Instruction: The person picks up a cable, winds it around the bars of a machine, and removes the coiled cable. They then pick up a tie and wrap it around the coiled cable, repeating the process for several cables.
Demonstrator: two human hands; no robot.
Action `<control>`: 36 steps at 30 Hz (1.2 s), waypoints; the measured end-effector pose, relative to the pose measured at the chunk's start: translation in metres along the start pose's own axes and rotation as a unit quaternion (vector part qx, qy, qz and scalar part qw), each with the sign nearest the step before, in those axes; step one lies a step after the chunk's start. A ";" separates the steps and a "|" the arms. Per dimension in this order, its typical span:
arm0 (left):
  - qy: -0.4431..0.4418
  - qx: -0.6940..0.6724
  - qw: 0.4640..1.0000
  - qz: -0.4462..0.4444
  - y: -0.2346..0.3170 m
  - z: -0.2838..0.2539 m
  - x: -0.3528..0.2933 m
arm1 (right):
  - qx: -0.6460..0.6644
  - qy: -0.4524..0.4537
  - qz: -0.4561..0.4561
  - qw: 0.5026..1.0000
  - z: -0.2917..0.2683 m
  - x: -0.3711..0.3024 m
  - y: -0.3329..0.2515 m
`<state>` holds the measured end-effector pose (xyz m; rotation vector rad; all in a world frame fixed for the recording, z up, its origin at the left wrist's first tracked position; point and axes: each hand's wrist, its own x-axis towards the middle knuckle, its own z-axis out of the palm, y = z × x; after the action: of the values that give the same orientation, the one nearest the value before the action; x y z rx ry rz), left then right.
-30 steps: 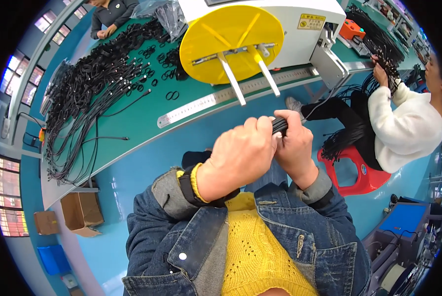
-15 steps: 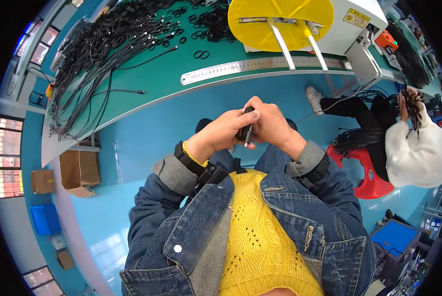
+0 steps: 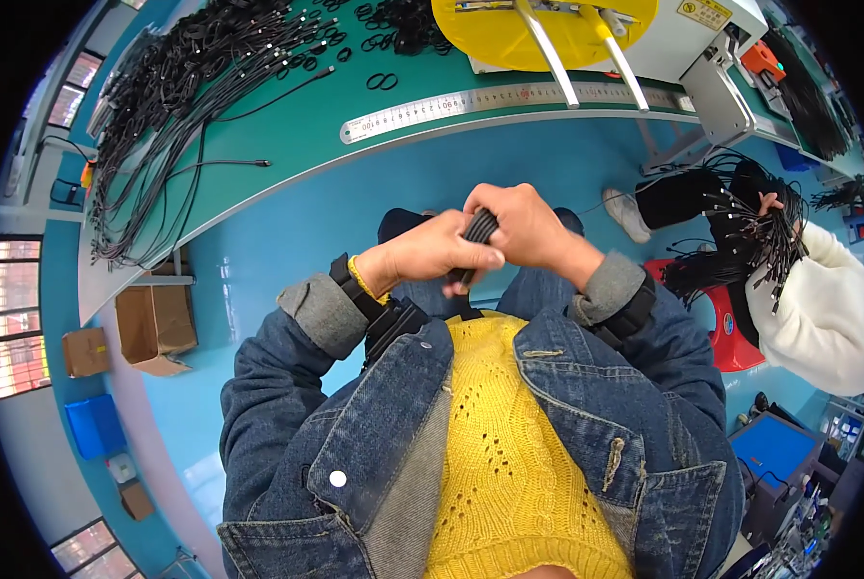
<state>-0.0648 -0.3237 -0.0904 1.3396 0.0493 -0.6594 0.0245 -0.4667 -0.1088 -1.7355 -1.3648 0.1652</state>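
Observation:
A black coiled cable (image 3: 480, 226) is gathered in a small tight bundle above my lap, between my two hands. My left hand (image 3: 430, 248) closes round its near side, the thumb lying across the loops. On the far right side my right hand (image 3: 529, 227) grips the same bundle, its fingers bent over the top. Much of the coil is hidden by the fingers, and the cable's ends cannot be made out. Both wrists wear dark bands.
Ahead stands a green-topped bench (image 3: 287, 130) with a heap of black cables (image 3: 176, 106), loose black rings (image 3: 382, 82), a steel ruler (image 3: 432, 111) and a yellow disc with rods (image 3: 548, 39). At right a co-worker (image 3: 818, 289) handles cables beside a red stool (image 3: 736, 338). Cardboard boxes (image 3: 152, 323) sit left.
My hands have turned the bundle, and the plug tip that showed below it is out of sight. My view has shifted slightly. The co-worker's cables have fanned out.

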 end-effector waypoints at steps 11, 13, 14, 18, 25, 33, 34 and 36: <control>-0.024 -0.078 0.986 -0.143 -0.011 -0.020 0.002 | -0.058 -0.077 0.169 0.981 0.018 -0.007 0.002; -0.046 -0.080 0.980 -0.177 -0.020 -0.030 0.004 | -0.176 -0.100 0.107 0.973 0.019 -0.005 0.003; -0.058 -0.081 0.976 -0.194 -0.022 -0.033 0.004 | -0.157 -0.085 0.097 0.979 0.021 -0.004 0.006; -0.052 -0.135 0.987 -0.074 -0.038 -0.034 -0.007 | -0.062 -0.045 0.097 0.992 0.032 0.004 0.011; 0.032 -0.138 0.988 -0.061 -0.039 -0.038 -0.025 | -0.156 -0.031 -0.005 0.987 0.046 0.024 0.009; 0.180 -0.214 0.958 0.063 -0.018 -0.044 -0.057 | -0.289 -0.056 -0.175 0.940 0.062 0.087 -0.021; 0.217 -0.207 0.948 0.104 -0.012 -0.046 -0.060 | -0.280 -0.056 -0.166 0.944 0.065 0.093 -0.024; 0.221 -0.189 0.954 0.070 -0.002 -0.050 -0.068 | -0.261 -0.056 -0.147 0.953 0.069 0.103 -0.028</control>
<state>-0.1050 -0.2505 -0.0775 1.0831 0.4190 -0.2020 0.0035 -0.3428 -0.0890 -1.9326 -1.8518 -0.2947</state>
